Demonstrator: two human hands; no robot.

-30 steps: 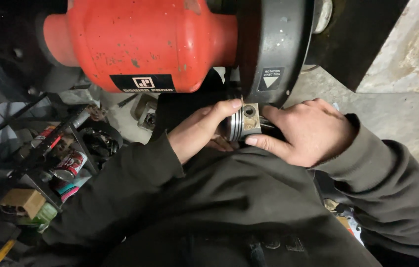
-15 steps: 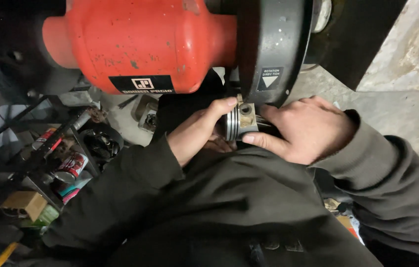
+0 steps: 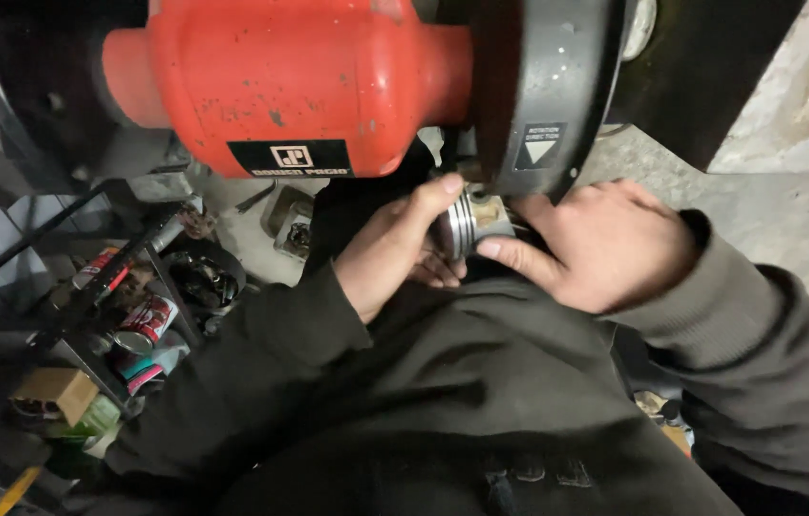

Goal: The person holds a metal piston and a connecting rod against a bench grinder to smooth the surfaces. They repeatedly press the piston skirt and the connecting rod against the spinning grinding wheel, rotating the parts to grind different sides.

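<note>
Pressing a ringed metal piston [image 3: 467, 222] up under the black wheel guard [image 3: 546, 86] of a red bench grinder [image 3: 290, 81], both hands [image 3: 395, 250] [image 3: 605, 244] clamp it; guard hides the wheel.

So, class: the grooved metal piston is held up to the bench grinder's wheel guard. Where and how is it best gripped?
Grip the piston by its grooved round sides, from below, one hand either side, as the left hand and right hand do now. Its top end faces the black wheel guard, so that end is probably best left free.
</note>
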